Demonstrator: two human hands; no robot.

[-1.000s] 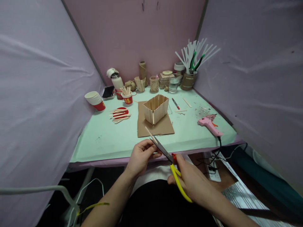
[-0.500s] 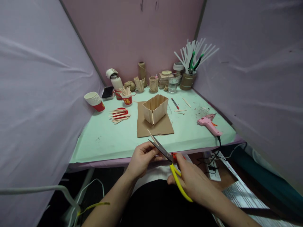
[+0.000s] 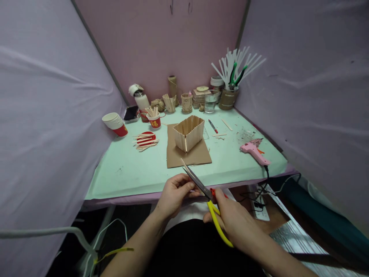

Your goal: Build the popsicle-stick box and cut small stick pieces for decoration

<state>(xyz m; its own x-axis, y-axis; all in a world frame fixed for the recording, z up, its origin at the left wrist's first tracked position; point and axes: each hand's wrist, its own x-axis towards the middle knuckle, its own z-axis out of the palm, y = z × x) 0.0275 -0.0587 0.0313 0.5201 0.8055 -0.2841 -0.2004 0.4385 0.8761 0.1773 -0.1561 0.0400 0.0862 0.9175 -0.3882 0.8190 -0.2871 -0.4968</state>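
Observation:
In my right hand [image 3: 227, 211] are scissors [image 3: 219, 227] with yellow and red handles, their blades pointing up and left over the table's front edge. My left hand [image 3: 176, 193] pinches a thin wooden stick [image 3: 184, 164], whose tip shows beside the blades; its lower part is hidden by the blades and fingers. Beyond the hands, a rectangular box of wooden sticks [image 3: 190, 135] stands on a piece of brown cardboard [image 3: 175, 158]. More sticks [image 3: 147, 141] lie over a red disc to the left.
A pink glue gun [image 3: 255, 151] lies at the right with its cord over the edge. Stacked paper cups [image 3: 115, 124] lean at the left. A marker [image 3: 213, 126], a stick-filled cup [image 3: 155, 120] and a glass of water [image 3: 210, 103] are farther back.
The scissors and my right hand have shifted very slightly, and the blades look closer together around the stick. My left hand stays nearly in place.

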